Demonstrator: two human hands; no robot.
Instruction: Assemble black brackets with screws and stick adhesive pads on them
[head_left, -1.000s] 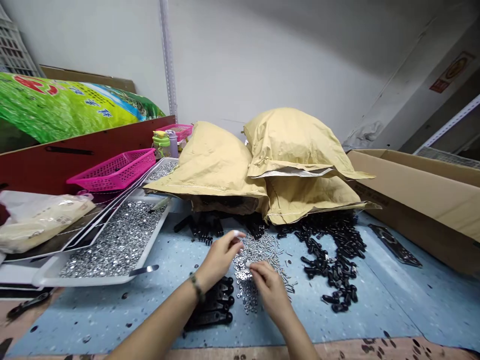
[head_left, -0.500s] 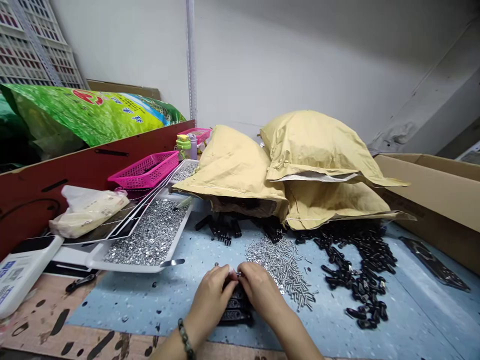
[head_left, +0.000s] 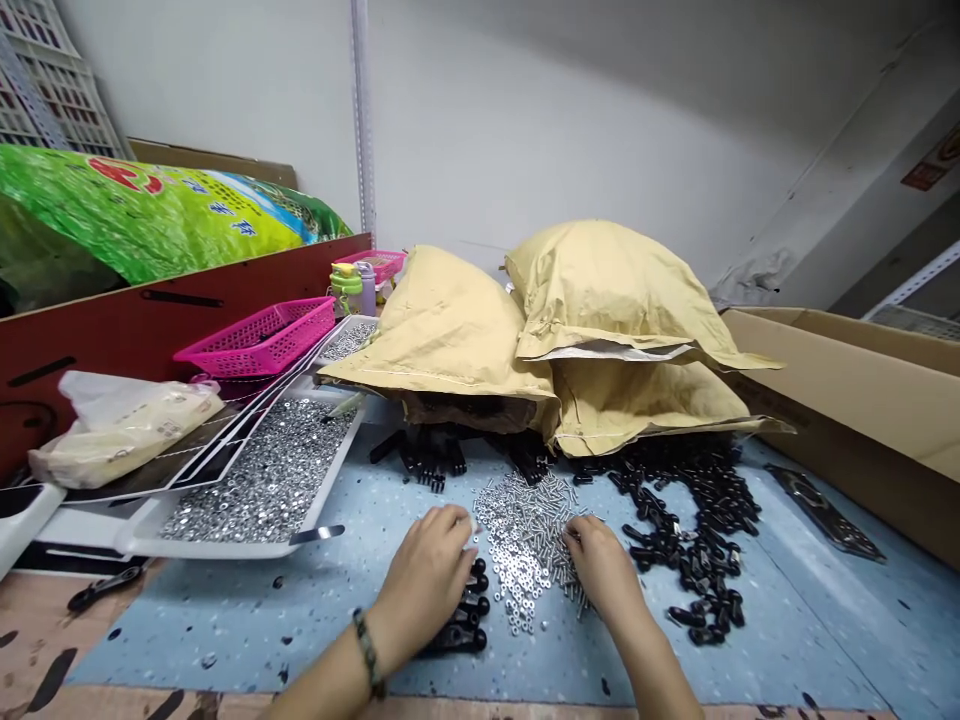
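On a pale blue mat [head_left: 300, 610] speckled with dark flecks, a heap of small silver screws and nuts [head_left: 525, 535] glitters between two bare hands. The left hand [head_left: 431, 575], with a beaded bracelet [head_left: 367, 650] at the wrist, lies palm down with its fingers curled at the heap's left edge, and it rests over a short stack of flat black plastic parts [head_left: 465, 625]. The right hand [head_left: 604, 565] is well apart from the left, with its fingertips bent down onto the screws at the heap's right edge; whether either hand pinches a piece cannot be told. Just right of the right hand sprawls a loose pile of glossy black parts [head_left: 694, 520]. To the left, a shallow white tray [head_left: 225, 548] holds a bed of shiny silver nuts, and beside it lies a crumpled clear plastic bag [head_left: 120, 425]. A bright pink basket [head_left: 259, 335] of open plastic mesh stands behind the tray. Three plump tan paper sacks [head_left: 600, 300], creased and matte, are stacked at the back of the mat. A long brown cardboard box [head_left: 847, 390] runs along the right side. A dark red board [head_left: 150, 310] stands on the left, with a shiny green printed bag [head_left: 150, 215] above it. Behind everything rises a plain white wall [head_left: 562, 130].
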